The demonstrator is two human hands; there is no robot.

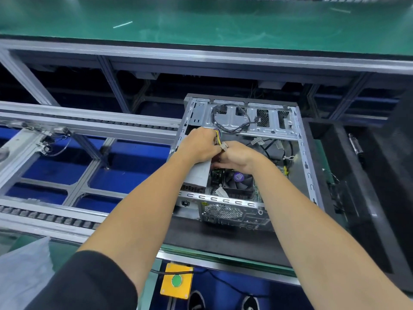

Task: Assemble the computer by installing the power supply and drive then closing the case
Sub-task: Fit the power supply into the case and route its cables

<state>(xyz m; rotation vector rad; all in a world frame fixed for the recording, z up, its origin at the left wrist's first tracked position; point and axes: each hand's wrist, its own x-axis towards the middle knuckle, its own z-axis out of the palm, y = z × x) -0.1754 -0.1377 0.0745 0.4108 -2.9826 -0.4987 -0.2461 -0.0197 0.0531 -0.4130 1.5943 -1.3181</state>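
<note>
Green conveyor bench (201, 21); open computer case (306, 166) on black pallet; both hands (201, 146) (240, 156) grip power-supply cables (220, 139).

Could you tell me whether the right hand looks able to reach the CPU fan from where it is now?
Probably yes. The case lies open on top, and the CPU fan sits uncovered just below the right hand, though that hand holds a white connector.

Computer case (301, 153): bare stamped sheet metal, dull silver, perforated. Power supply (199, 173): matt grey metal. Bench mat (201, 21): glossy green. Button box (176, 280): yellow, smooth.
</note>
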